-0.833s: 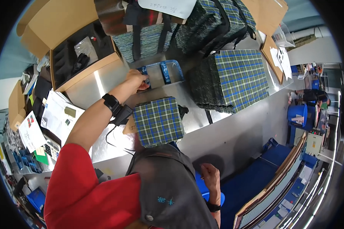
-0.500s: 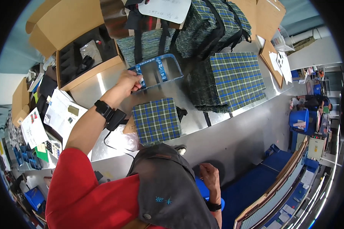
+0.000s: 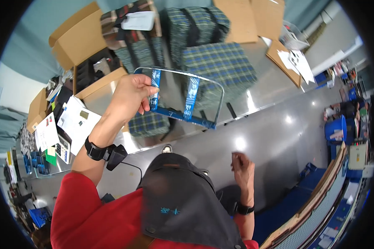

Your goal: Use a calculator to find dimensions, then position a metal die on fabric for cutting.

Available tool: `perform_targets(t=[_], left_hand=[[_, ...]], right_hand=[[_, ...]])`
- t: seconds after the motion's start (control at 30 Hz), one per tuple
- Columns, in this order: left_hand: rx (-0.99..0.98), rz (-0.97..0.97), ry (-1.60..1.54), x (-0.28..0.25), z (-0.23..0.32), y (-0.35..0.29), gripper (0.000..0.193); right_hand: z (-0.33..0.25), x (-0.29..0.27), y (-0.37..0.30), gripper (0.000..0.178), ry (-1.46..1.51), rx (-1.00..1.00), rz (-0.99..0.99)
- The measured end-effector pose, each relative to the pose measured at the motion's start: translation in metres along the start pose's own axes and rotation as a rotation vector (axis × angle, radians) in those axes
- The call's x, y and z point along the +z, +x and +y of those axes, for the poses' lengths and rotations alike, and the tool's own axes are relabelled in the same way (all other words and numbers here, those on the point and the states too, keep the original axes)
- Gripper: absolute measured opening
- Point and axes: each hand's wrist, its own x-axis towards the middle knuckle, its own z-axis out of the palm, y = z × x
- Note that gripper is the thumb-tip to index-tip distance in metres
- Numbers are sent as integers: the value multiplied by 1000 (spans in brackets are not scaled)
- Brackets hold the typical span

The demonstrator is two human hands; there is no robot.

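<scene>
My left hand [image 3: 131, 94] grips one short end of a thin, clear rectangular panel with blue edging and blue printed strips [image 3: 190, 98], thumb and fingers pinched over the strip nearest it. The panel is raised above the metal table [image 3: 253, 101], slightly tilted. Through and behind it shows a large stack of green-and-blue plaid sheets [image 3: 220, 62]. Below the left hand sits a smaller plaid stack [image 3: 148, 125], partly covered by the panel. My right hand [image 3: 244, 169] hangs over the floor beyond the table's near edge, fingers curled, with nothing visible in it.
An open cardboard box [image 3: 99, 85] with black dividers stands at the back left. Strapped plaid bundles [image 3: 197, 27] line the back. Papers [image 3: 77, 124] and a calculator [image 3: 63, 149] lie at left. A clipboard [image 3: 283, 62] rests at right; a blue rack [image 3: 286, 199] stands lower right.
My left hand has lifted the panel off the table and brought it nearer, turning it slightly. My right hand has moved up and to the right, still curled. The view has shifted.
</scene>
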Motion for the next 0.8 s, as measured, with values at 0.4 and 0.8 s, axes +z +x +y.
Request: perform_targets(t=[0.4, 0.8], left_hand=[[151, -642, 458, 296, 41, -61, 10], [345, -1202, 519, 531, 101, -62, 19]], right_hand=[[36, -147, -66, 52, -62, -27, 317], [127, -240, -111, 45, -46, 319, 751]])
